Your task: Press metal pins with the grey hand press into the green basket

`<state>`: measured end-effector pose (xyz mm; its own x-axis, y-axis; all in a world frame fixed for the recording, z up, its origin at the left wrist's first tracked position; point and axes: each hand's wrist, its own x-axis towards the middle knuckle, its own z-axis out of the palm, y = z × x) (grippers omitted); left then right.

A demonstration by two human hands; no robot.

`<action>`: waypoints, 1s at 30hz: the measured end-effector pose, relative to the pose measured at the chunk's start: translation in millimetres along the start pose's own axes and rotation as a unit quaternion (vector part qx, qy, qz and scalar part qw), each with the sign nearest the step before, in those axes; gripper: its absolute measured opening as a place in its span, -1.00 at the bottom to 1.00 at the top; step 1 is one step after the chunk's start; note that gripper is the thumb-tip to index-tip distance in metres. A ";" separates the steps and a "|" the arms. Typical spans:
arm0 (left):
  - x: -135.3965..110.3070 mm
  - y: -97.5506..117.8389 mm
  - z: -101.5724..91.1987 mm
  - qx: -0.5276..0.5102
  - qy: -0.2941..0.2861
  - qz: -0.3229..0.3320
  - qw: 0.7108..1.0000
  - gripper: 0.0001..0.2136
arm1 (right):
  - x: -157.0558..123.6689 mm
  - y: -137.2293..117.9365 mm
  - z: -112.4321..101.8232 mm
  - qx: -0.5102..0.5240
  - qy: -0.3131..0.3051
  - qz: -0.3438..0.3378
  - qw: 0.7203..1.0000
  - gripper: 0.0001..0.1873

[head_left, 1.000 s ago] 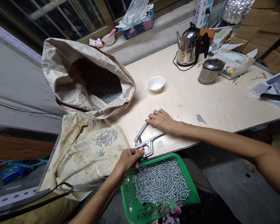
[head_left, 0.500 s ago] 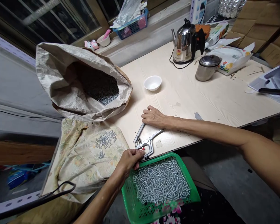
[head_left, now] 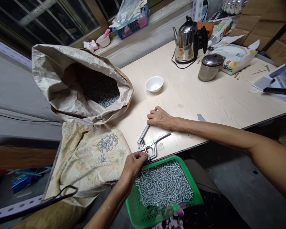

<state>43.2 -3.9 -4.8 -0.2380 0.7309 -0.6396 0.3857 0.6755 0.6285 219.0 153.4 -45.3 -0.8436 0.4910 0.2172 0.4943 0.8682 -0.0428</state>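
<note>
My right hand [head_left: 160,118] is closed around the upper handle of grey metal snap pliers [head_left: 154,144], which lie on the table near its front edge. The lower handle stands apart from the upper one, its tip uncovered. At the jaws, beside a small red part [head_left: 146,151], my left hand [head_left: 134,162] pinches with thumb and forefinger; whatever is between the fingertips is too small to make out. Just below, a green basket [head_left: 131,203] holds a heap of small silvery spring-like or screw-like pieces [head_left: 164,184]. More such pieces [head_left: 107,142] lie on a patterned cloth [head_left: 85,171] to the left.
A large open sack [head_left: 52,73] of metal pieces stands at the back left. Beyond the pliers are a white bowl [head_left: 154,84], a steel kettle [head_left: 186,41] with a cord, and a lidded metal cup [head_left: 210,68]. A black rod [head_left: 38,205] crosses the lower left.
My right hand has shifted slightly up and right with the upper handle, uncovering the lower handle's tip. My left hand stays at the jaws. The view has moved a little.
</note>
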 end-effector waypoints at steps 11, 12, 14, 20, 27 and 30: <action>3.3 4.1 1.3 0.021 -0.022 -0.027 0.999 -0.52 | 19.8 4.0 -3.7 0.055 -0.024 -0.013 0.998 -0.77; 2.4 3.7 1.7 0.018 -0.017 -0.023 0.999 -0.52 | 18.1 4.0 -5.5 0.060 -0.030 -0.010 0.998 -0.78; 0.6 2.5 2.1 0.011 -0.011 -0.016 1.000 -0.52 | 12.1 3.1 -10.3 0.082 -0.041 -0.008 0.996 -0.81; -1.2 -0.4 2.1 0.007 -0.016 -0.007 1.000 -0.51 | -17.5 -4.1 -15.8 0.154 -0.069 -0.059 0.984 -0.14; 3.9 0.1 2.6 0.016 -0.007 -0.007 1.000 -0.49 | -43.6 -9.7 -5.9 0.147 -0.043 -0.018 0.988 0.05; 2.7 -2.1 -2.9 0.079 -0.014 0.018 0.997 -0.43 | -44.6 -16.5 -17.9 0.160 -0.033 0.016 0.987 -0.08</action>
<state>39.1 -3.1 -6.6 -0.1974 0.7504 -0.6308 0.5295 0.6232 0.5756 252.2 115.9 -36.8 -0.8460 0.5122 0.1479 0.4378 0.8257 -0.3557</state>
